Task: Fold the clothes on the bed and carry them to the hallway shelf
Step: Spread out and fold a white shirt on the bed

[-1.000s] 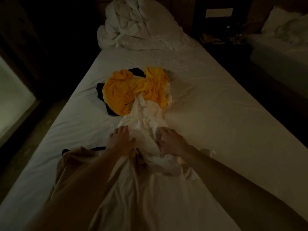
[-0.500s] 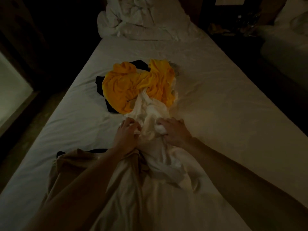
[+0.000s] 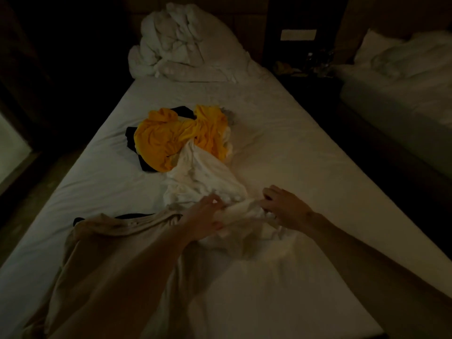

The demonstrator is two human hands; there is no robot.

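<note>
A crumpled white garment (image 3: 203,177) lies mid-bed, stretched from the pile toward me. My left hand (image 3: 203,220) and my right hand (image 3: 283,209) both grip its near bunched edge, pulled apart sideways. Behind it sits a yellow garment (image 3: 171,140) on top of a dark garment (image 3: 133,140). A beige garment (image 3: 102,253) is spread at the near left, partly under my left forearm. All of it rests on the white bed (image 3: 305,155).
A heaped white duvet (image 3: 181,45) fills the head of the bed. A dark nightstand (image 3: 305,67) with small items stands to the right, then a second bed (image 3: 401,94). Dark floor (image 3: 31,192) runs along the left side.
My hands have drawn back toward me and spread apart, the right one moving right, stretching the white garment's edge between them. The camera tilted up slightly.
</note>
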